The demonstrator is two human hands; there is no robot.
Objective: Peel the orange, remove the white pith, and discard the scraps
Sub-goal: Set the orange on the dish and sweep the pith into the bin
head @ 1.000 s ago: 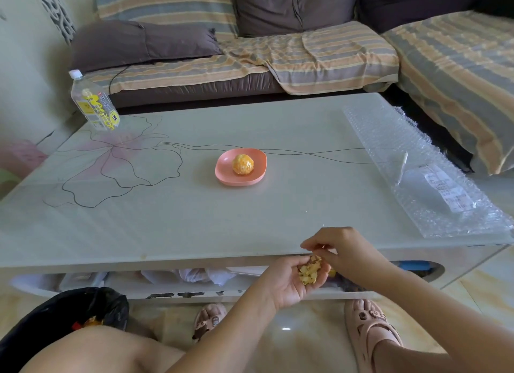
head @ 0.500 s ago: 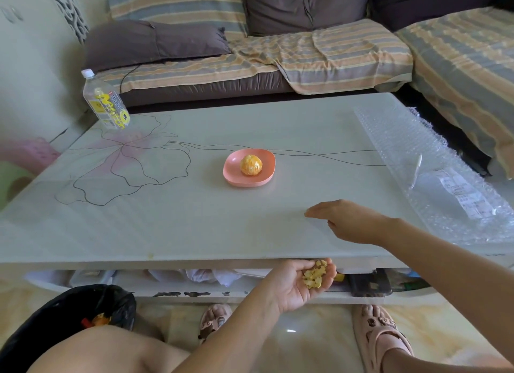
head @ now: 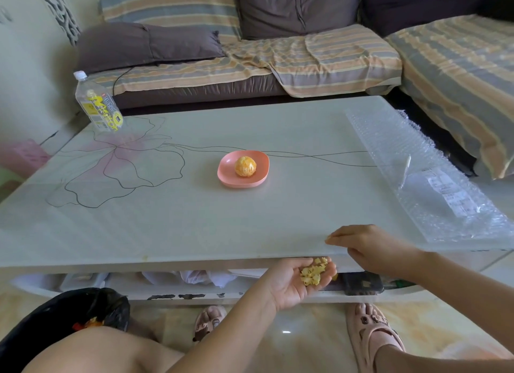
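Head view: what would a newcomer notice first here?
The peeled orange sits alone on a pink plate mid-table. Just below the table's near edge, the left hand is cupped palm-up, carrying yellowish scraps, with the right hand at the edge above it. A black bin bag sits lower left.

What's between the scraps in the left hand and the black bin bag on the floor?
Nothing visible blocks it. The scraps lie in the left hand below the table edge; the bin bag sits lower left, bare floor between. The person's knee overlaps the bag's near side, so probably come in from above.
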